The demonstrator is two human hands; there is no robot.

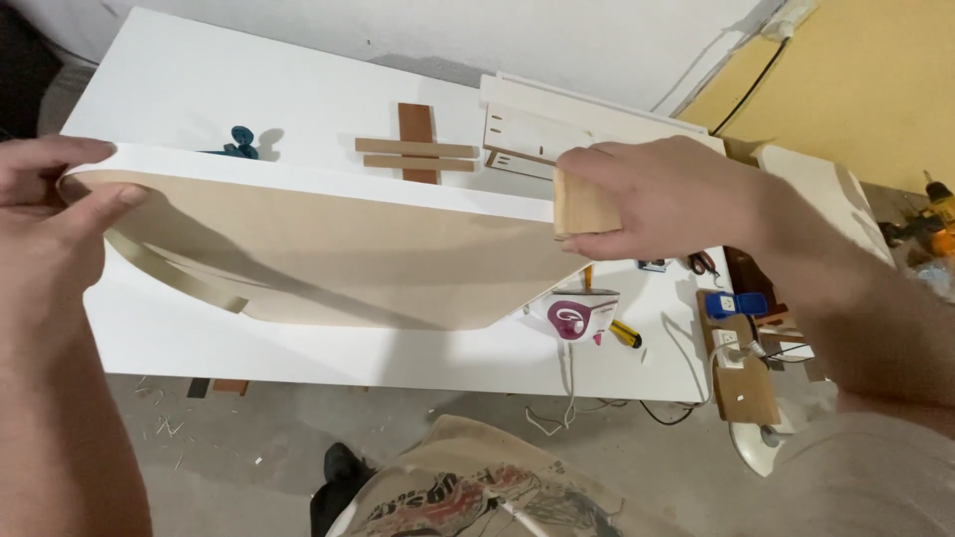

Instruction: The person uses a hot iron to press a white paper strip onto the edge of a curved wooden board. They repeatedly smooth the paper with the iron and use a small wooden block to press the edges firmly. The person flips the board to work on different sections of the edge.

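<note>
Pressing wood block (585, 204) on panel (328, 249) edge, right hand (667, 194) grip closed; left hand (45, 214) clamps panel end.

Bare tabletop (199, 89) beyond upright panel (328, 249)

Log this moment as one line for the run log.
left hand: grips panel end | right hand: presses wood block on panel edge | loose strip hangs | table

Bright, even indoor light falls from above, leaving the white table (249, 80) near glare. Soft shadows lie under the curved panel (328, 249) and on the floor (249, 447). The focus is fair, with the near forearms slightly soft and stretched at the edges.
</note>
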